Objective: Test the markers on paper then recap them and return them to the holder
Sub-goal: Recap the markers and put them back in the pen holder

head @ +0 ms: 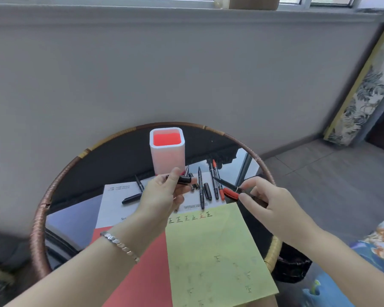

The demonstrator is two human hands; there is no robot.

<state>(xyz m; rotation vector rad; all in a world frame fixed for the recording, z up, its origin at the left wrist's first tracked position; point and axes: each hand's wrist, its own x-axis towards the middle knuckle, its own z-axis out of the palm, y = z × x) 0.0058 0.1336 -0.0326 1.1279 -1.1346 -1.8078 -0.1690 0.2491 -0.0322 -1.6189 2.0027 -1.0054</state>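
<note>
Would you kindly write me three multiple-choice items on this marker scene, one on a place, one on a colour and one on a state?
1. Where does the holder stand?
A. on a shelf
B. at the far side of the table
C. on the floor

2. What colour is the sheet bearing the row of test marks?
A. white
B. red
C. yellow-green

3. How is the marker in the right hand?
A. uncapped
B. capped
C. in the holder

Key:
1 B: the holder stands on the table beyond the loose markers.
2 C: the marks run along the yellow-green sheet's top edge.
3 A: the marker's tip is bare, and the left hand holds a black cap.
</note>
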